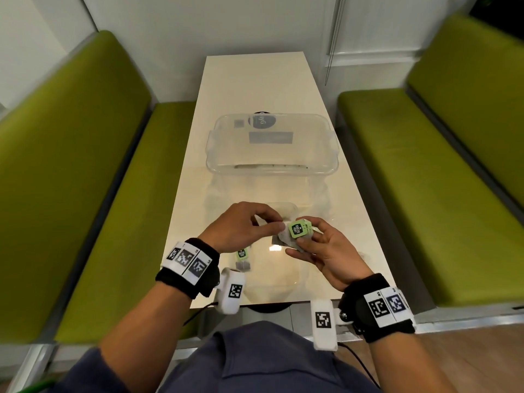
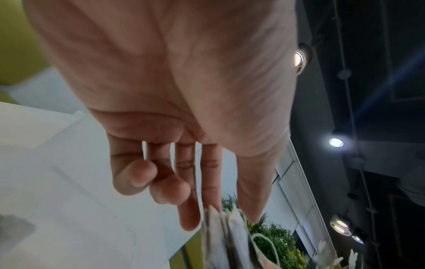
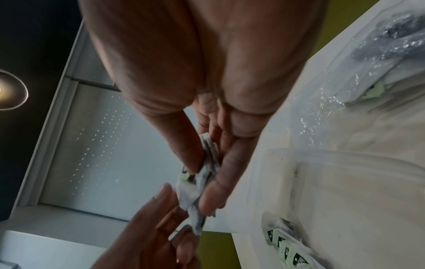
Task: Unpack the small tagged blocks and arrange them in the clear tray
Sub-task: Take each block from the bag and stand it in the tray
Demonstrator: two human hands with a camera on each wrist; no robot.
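- Green cushioned benches (image 1: 93,177) flank both long sides of one narrow cream table (image 1: 255,89); there are two benches, one left and one right of it.
- One clear tray (image 1: 272,168) stands on the table, beyond the hands, with nothing visibly placed inside it.
- Between the tray and the hands lies one crumpled clear plastic wrapper (image 1: 283,208), hard to make out against the table.
- Right hand (image 1: 326,253), nearer than the tray, is curled around a small bundle of tagged blocks (image 1: 297,232): white sachets with green tags on top. The right wrist view shows several stacked edges between thumb and fingers; the exact count cannot be told.
- Left hand (image 1: 243,225) pinches the white edge of that same bundle with thumb and forefinger, so both hands meet on it.
- More tagged sachets (image 1: 242,259) lie on the table just beside the left wrist; the right wrist view shows about four green tags (image 3: 287,249) in a row.
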